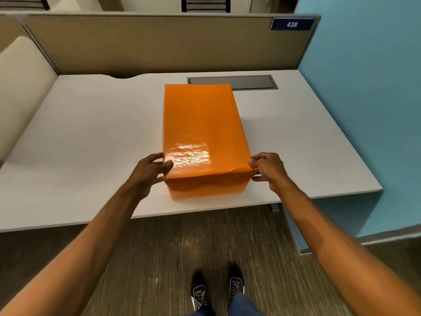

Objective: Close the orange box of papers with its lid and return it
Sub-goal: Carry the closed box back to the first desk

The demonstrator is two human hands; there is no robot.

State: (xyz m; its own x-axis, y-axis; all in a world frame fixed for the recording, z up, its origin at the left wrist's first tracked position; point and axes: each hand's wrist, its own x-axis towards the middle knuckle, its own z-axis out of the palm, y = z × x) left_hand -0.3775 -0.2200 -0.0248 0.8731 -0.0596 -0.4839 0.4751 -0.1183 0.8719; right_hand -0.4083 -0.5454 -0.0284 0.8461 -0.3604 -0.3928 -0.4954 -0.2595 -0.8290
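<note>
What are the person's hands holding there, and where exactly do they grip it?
Both hold the orange box's lid at its near corners: left hand on the near-left corner, right hand pinching the near-right one.

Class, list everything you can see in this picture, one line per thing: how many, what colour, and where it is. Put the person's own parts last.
orange box: one, orange, lid on, middle of the desk near its front edge
desk: one, white, under the box
cable hatch: one, grey, set in the desk behind the box
partition: one, beige, behind the desk
number plate: one, dark blue, reads 438, partition's top right
wall: one, light blue, right
left hand: one, at the lid's near left corner
right hand: one, at the lid's near right corner
shoes: two, black, on the floor
</note>
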